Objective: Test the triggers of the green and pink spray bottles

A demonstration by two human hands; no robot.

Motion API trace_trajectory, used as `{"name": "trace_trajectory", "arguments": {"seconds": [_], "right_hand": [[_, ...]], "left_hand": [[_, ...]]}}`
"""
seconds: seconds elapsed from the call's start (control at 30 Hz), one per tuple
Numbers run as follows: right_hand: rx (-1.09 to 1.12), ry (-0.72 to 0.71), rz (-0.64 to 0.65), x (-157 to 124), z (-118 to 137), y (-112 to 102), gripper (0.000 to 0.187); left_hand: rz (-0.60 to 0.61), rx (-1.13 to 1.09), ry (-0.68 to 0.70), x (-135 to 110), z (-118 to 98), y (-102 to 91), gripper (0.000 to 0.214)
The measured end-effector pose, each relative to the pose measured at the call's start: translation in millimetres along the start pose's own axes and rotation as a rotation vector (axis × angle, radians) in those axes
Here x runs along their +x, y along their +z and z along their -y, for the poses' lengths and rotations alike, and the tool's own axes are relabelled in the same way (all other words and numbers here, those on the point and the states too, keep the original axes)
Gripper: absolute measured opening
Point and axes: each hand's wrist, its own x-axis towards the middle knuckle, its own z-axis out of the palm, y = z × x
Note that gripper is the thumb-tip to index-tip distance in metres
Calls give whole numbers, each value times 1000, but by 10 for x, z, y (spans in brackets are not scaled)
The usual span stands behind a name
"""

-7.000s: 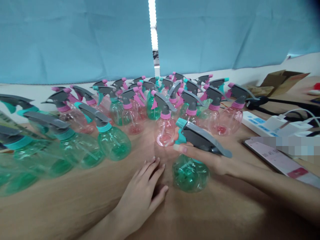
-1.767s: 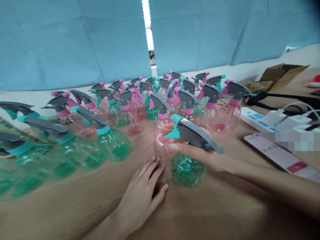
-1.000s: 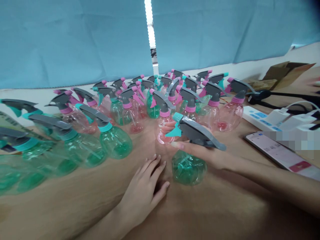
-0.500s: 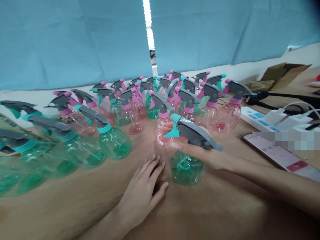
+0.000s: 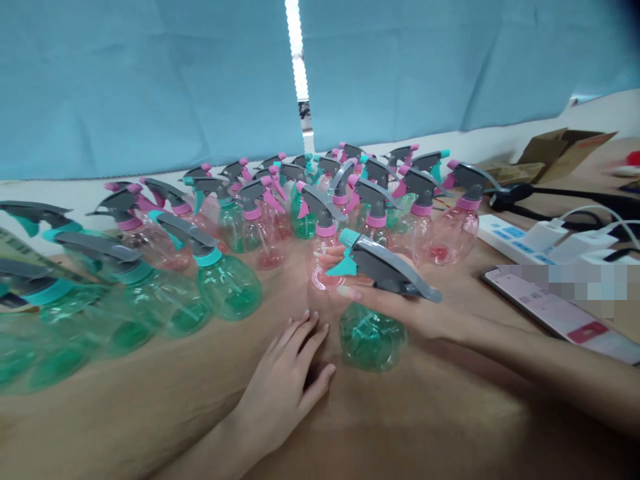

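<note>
My right hand (image 5: 400, 307) is wrapped round the neck of a green spray bottle (image 5: 371, 337), under its grey trigger head (image 5: 387, 270) with a teal nozzle. The bottle stands on the wooden table (image 5: 150, 400). My left hand (image 5: 287, 387) lies flat on the table just left of the bottle, fingers stretched out, holding nothing. Several pink and green spray bottles (image 5: 325, 247) crowd the table behind both hands.
More green bottles (image 5: 227, 287) stand at the left. A phone (image 5: 555, 313) lies at the right, with a white power strip (image 5: 520, 240), plugs and black cables behind it. A cardboard box (image 5: 560, 150) sits far right. A blue curtain (image 5: 150, 80) hangs behind.
Almost nothing differs. My right hand keeps its hold on the green bottle, which has shifted only slightly; my left hand stays flat on the table.
</note>
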Motion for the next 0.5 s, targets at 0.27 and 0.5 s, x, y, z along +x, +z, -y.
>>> {"name": "trace_trajectory", "arguments": {"seconds": [0.27,0.5], "right_hand": [[-48,-55,30,-13,-51,-24,35],[-110,-18,38,-41,-63,-35,23]], "left_hand": [[18,4,-12,3,-18,-14,46],[59,24,-6,25,-42,-46,43]]}}
